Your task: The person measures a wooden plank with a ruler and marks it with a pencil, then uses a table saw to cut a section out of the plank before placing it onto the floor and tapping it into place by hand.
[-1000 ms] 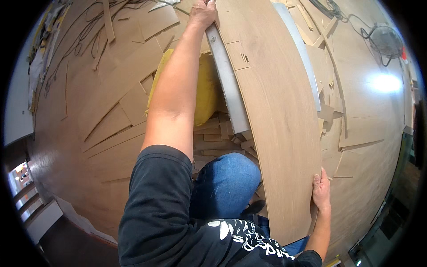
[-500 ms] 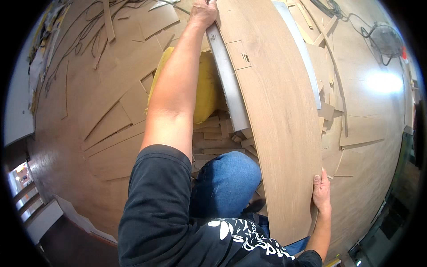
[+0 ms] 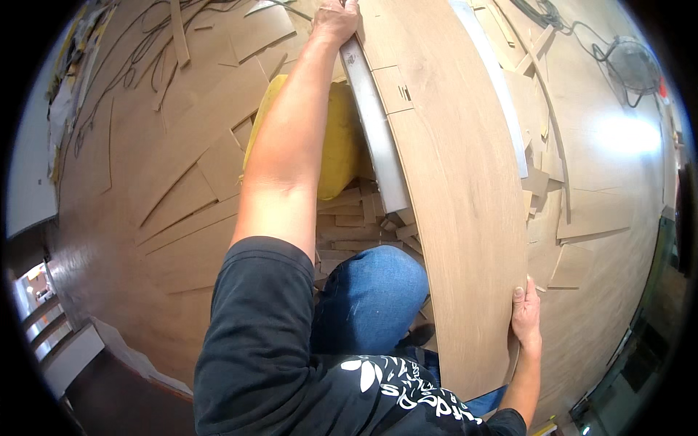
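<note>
A long light-brown wood floor plank (image 3: 465,211) runs from the top of the view down to my right side. It lies over a grey metal piece with a straight edge (image 3: 374,134), which shows along its left side. Thin dark lines and small dark slots mark the plank's far left part. My right hand (image 3: 526,316) grips the plank's right edge near its close end, thumb on top. My left hand (image 3: 336,20) reaches far forward and is closed beside the plank's left edge; whatever it grips is hidden at the picture's border.
Something yellow (image 3: 338,145) stands under my left forearm. Wood offcuts (image 3: 349,211) pile up in front of my knee, and more scraps lie on both sides. Cables (image 3: 134,51) trail over the far left floor. A round grey object (image 3: 632,65) with a cord sits far right.
The view has shifted very slightly. Both hands keep their places, and the plank shows no clear movement.
</note>
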Tool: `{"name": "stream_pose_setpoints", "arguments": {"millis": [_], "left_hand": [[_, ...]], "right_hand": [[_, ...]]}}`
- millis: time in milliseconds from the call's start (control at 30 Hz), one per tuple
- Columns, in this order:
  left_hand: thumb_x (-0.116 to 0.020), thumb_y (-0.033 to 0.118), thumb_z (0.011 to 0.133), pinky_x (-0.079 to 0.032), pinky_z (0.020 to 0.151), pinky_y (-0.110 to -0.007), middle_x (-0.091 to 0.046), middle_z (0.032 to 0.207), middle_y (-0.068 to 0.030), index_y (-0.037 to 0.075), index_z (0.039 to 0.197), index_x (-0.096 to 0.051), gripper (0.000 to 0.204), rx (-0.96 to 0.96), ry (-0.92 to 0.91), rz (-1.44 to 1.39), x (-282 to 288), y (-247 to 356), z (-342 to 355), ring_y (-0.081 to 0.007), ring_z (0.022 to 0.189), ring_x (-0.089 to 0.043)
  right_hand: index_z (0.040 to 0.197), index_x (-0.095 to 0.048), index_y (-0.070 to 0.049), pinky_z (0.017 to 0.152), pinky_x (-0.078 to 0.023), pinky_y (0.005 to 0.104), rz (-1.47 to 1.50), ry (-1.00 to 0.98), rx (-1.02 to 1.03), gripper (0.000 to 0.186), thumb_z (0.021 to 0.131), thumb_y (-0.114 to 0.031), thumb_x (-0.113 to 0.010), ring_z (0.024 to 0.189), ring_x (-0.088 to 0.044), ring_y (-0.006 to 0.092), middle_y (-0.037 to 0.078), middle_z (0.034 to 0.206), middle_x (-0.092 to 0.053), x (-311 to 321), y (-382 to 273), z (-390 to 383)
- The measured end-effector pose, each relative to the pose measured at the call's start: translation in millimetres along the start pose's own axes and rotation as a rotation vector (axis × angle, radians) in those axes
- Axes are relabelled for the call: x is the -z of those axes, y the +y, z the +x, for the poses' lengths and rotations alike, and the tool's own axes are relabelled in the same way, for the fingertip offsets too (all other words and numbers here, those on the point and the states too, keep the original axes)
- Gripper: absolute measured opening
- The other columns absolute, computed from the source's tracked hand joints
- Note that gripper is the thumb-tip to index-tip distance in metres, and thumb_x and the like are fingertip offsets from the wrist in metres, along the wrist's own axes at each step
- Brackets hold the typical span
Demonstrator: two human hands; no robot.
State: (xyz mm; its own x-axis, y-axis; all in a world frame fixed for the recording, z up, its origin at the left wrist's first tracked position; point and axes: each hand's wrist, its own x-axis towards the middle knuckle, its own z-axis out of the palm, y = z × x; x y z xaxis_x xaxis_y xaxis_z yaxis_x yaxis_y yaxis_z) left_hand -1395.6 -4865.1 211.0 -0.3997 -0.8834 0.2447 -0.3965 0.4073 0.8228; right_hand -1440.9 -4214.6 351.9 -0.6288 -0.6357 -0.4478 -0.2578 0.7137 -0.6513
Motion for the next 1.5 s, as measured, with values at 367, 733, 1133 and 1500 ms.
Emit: {"name": "stream_pose_setpoints", "arguments": {"millis": [367, 733, 1133, 1500], "left_hand": [[-0.054, 0.032, 0.097, -0.054, 0.085, -0.04, -0.072, 0.104, -0.0206, 0.011, 0.122, -0.067, 0.035, -0.007, 0.02, -0.033, -2.6, -4.7, -2.7, -0.0316, 0.098, -0.07], [-0.052, 0.037, 0.097, -0.052, 0.091, -0.045, -0.071, 0.107, -0.0191, 0.015, 0.122, -0.066, 0.036, -0.012, -0.001, 0.079, 5.2, 10.6, -13.1, -0.0361, 0.104, -0.067], [-0.052, 0.04, 0.098, -0.055, 0.085, -0.043, -0.072, 0.102, -0.0197, 0.019, 0.123, -0.068, 0.036, 0.041, -0.062, 0.15, 9.8, 22.6, -21.5, -0.0333, 0.097, -0.07], [-0.052, 0.033, 0.098, -0.055, 0.084, -0.036, -0.074, 0.103, -0.0163, 0.017, 0.12, -0.072, 0.033, -0.054, -0.055, -0.011, -0.1, 4.3, -16.6, -0.0287, 0.096, -0.072]], "right_hand": [[0.136, -0.05, 0.001, 0.087, -0.051, 0.0364, 0.004, -0.019, 0.002, 0.065, 0.102, -0.054, -0.046, 0.104, -0.067, 0.0241, 0.019, 0.111, -0.071, -0.4, 3.3, -0.9], [0.135, -0.05, 0.001, 0.085, -0.052, 0.0369, 0.005, -0.009, 0.002, 0.063, 0.103, -0.052, -0.045, 0.101, -0.067, 0.0255, 0.02, 0.11, -0.07, -1.2, 3.0, -6.8], [0.136, -0.048, 0.002, 0.086, -0.051, 0.0359, 0.05, -0.004, 0.012, 0.06, 0.104, -0.049, -0.047, 0.101, -0.066, 0.0223, 0.019, 0.11, -0.071, -5.4, 7.5, -10.8], [0.136, -0.049, 0.001, 0.084, -0.052, 0.0365, 0.013, -0.012, -0.006, 0.062, 0.103, -0.052, -0.045, 0.099, -0.067, 0.0228, 0.019, 0.107, -0.071, -5.3, 21.4, -15.8]]}}
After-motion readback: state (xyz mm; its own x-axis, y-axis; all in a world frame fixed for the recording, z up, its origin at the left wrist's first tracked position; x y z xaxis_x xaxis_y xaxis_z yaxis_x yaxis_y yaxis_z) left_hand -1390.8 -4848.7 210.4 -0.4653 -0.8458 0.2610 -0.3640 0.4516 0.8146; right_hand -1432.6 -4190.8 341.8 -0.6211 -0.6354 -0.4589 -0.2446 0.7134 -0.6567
